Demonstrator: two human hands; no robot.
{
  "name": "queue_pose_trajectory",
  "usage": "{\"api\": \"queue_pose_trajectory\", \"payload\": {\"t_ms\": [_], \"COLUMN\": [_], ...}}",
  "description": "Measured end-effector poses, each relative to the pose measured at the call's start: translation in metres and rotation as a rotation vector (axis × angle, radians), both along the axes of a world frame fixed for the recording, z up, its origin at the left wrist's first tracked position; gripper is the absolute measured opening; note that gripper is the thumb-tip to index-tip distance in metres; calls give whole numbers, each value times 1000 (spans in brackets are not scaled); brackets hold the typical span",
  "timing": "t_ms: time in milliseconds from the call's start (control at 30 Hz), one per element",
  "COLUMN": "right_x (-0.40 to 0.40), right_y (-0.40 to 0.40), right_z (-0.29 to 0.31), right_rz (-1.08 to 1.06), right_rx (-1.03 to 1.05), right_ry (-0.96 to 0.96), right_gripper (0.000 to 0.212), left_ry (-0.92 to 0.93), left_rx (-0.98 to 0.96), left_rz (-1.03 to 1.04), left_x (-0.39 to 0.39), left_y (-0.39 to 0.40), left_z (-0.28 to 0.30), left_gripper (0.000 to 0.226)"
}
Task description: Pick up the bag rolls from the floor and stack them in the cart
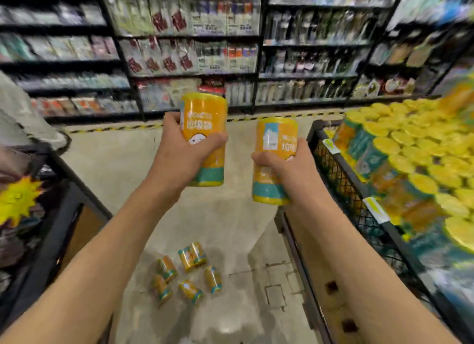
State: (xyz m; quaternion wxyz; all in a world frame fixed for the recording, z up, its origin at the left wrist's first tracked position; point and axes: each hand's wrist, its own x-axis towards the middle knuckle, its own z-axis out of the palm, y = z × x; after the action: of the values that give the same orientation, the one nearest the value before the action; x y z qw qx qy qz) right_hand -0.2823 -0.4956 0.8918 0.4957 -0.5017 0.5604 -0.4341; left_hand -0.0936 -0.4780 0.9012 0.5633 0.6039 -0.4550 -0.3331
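- Head view: I am holding one bag roll in each of my hands, both lifted upright over the floor. My left hand (184,148) is wrapping its fingers and thumb around the left roll (204,138); my right hand (284,164) is curling around the middle of the right roll (275,161).
- The cart (359,189), a black mesh bin, is standing just to the right of my right hand, and its stacked rolls (410,153) are already reaching up to its rim.
- More rolls on the floor (187,271) are lying loose in a small cluster between my forearms, well below my hands, so I am judging the job only partly done.
- What could go wrong: the wrappers are looking glossy, so a one-handed grip might be slipping as I swing right; and because the pile is standing so high at the near edge, a carelessly set roll might be rolling off or knocking neighbours over the rim.
- Hard to make out: the right side of the view is smearing with motion, so I cannot tell where a free gap in the stack is. The cart's far end is running out of frame, and the shelving (189,48) behind is too blurred to read.
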Motion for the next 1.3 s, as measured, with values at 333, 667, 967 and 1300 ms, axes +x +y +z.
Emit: {"api": "queue_pose_trajectory", "payload": {"t_ms": [333, 667, 967, 1300], "right_x": [-50, -110, -162, -170], "right_y": [29, 31, 68, 182], "right_z": [110, 130, 133, 132], "right_rz": [91, 14, -286, -960], "right_rx": [-129, -200, -264, -318], "right_ry": [-110, -121, -103, 41], "right_gripper": [58, 56, 56, 58], "left_ry": [-38, -35, 63, 148], "left_rx": [-180, -205, -206, -149], "left_rz": [-111, -195, -528, -1176], "left_x": [-48, -112, -173, -250], "left_y": [39, 20, -4, 18], "left_z": [116, 123, 120, 115], "left_gripper": [55, 46, 48, 78]}}
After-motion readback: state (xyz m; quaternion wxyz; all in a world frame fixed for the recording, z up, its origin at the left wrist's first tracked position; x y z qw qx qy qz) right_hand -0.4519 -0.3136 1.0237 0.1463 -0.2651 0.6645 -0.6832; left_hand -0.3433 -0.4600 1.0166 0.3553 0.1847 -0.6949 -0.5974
